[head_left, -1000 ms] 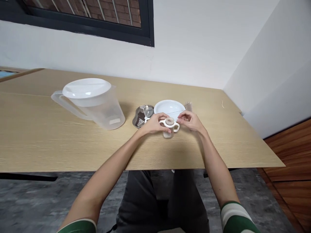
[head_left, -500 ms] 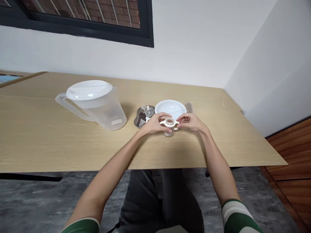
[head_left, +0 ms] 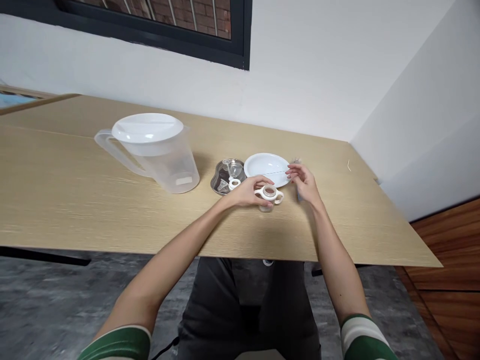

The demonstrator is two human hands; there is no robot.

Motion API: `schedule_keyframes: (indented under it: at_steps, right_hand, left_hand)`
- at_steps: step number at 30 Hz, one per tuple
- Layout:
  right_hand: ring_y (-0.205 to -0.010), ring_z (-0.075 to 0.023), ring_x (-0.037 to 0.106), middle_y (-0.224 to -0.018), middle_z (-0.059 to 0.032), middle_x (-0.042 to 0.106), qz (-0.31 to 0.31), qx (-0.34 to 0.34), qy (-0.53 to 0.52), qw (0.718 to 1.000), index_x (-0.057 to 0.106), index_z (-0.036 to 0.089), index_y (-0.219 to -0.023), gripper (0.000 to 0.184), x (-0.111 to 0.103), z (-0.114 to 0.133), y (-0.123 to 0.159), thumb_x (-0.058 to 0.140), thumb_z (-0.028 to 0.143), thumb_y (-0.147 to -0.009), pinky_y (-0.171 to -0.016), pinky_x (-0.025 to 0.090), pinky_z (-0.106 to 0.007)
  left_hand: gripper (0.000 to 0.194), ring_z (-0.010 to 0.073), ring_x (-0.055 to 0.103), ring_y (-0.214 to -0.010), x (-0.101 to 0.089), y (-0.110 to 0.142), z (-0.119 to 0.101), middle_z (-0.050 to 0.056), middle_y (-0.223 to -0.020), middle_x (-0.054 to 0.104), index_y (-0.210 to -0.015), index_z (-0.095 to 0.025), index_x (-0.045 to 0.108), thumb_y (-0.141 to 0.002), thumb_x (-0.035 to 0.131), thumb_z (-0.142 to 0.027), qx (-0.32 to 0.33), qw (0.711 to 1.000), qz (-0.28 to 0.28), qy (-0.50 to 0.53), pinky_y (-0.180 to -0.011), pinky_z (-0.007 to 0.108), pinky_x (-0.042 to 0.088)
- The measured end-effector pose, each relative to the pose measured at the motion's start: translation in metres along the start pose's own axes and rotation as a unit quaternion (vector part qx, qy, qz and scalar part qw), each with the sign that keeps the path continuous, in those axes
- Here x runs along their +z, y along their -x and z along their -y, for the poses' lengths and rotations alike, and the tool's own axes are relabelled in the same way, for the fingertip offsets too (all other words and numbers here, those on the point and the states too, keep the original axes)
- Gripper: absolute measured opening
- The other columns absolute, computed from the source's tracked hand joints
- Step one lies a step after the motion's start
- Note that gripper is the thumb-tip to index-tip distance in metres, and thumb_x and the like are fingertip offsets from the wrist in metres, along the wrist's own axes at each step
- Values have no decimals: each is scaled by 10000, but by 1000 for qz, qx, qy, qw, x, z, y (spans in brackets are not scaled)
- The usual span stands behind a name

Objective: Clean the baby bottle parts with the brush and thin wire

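My left hand is closed around the side of a small clear baby bottle with a white two-handled collar. The bottle stands upright and uncapped near the middle of the table. At the right rim of a white oval dish, my right hand has its fingers bent and slightly apart. A thin wire lies across the dish and runs toward these fingers. Beyond the hand shows a small bristly tuft, mostly hidden. Any contact between the right fingertips and the wire is unclear.
Left of the dish lies a kidney-shaped metal tray holding a white ring and clear plastic parts. A large translucent lidded pitcher stands farther left on the wooden table. A small pale strip lies at the right.
My right hand has let go of the bottle's right handle and moved up and right to the dish's rim. My left hand stays on the bottle. The view has shifted slightly.
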State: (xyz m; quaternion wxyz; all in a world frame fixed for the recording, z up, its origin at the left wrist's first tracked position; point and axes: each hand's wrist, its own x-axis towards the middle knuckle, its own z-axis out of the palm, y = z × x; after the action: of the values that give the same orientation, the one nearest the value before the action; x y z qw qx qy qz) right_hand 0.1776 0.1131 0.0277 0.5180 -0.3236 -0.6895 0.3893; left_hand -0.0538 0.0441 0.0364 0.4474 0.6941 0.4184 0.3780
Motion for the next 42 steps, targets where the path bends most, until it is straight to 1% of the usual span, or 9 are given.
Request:
schedule_keyframes:
  at_steps: [3,5,8,15,27,31,35,37,42]
  right_hand:
    - [-929,-188,627,-943,-35,699,-39,-37,49,997,733,242,-752,251,-2,-5,0,497,162,-776,-855,511,-376]
    - [-949,-189,632,-908,-36,703,-59,-55,62,995,681,227,-586,281,-4,-4,1,454,114,-708,-898,489,-384]
    - [-841,-169,633,-794,-22,700,-96,-61,54,992,555,212,-459,248,-5,-3,2,416,96,-629,-865,478,-362]
    - [-703,-138,569,-644,0,604,-146,-62,57,986,468,206,-433,228,-5,-2,2,389,89,-612,-716,423,-285]
    - [-658,-128,544,-605,14,562,-156,-66,60,984,473,207,-440,197,-7,-11,1,386,108,-587,-685,400,-271]
    - [-640,-130,544,-575,18,539,-161,-66,47,984,475,212,-440,202,-9,-13,0,385,113,-592,-678,403,-275]
    - [-626,-130,530,-565,18,536,-169,-54,61,982,466,215,-437,222,-9,-12,1,389,107,-615,-678,405,-278]
    - [-624,-133,529,-564,17,533,-169,-53,64,982,462,215,-436,228,-9,-13,0,396,109,-627,-673,403,-279]
    - [-632,-133,534,-561,17,529,-161,-52,79,982,458,217,-435,208,-9,-16,0,384,116,-601,-678,408,-279]
  left_hand:
    - [707,282,682,-1094,2,-1,3,123,-1114,726,-1135,-160,651,-506,934,-312,-4,1000,9,10,-986,430,494]
    - [708,287,683,-1089,3,-1,3,120,-1097,729,-1125,-157,652,-498,939,-314,-4,1000,14,13,-991,433,489]
    - [717,290,684,-1084,4,0,2,115,-1083,730,-1125,-155,646,-495,941,-326,-2,1000,16,15,-988,431,490]
    - [678,279,685,-1085,4,2,3,107,-1130,721,-1130,-166,637,-546,923,-354,20,999,26,-15,-989,414,494]
    - [781,268,683,-1103,0,2,3,113,-1141,723,-1225,-185,610,-531,940,-326,82,996,3,-24,-1011,420,495]
    - [743,274,673,-1087,-5,2,-1,120,-1166,717,-1165,-187,661,-503,949,-367,94,993,-35,-54,-952,406,508]
    - [425,227,680,-982,-6,3,-5,106,-1100,732,-1055,-175,703,-765,775,-477,97,989,-106,-46,-863,350,514]
    - [358,208,681,-953,-6,2,-6,97,-1058,737,-1017,-177,708,-875,650,-501,97,984,-148,-30,-839,327,511]
    - [329,174,653,-824,-8,-1,-5,62,-882,719,-937,-173,692,-913,602,-489,104,966,-235,-28,-757,283,478]
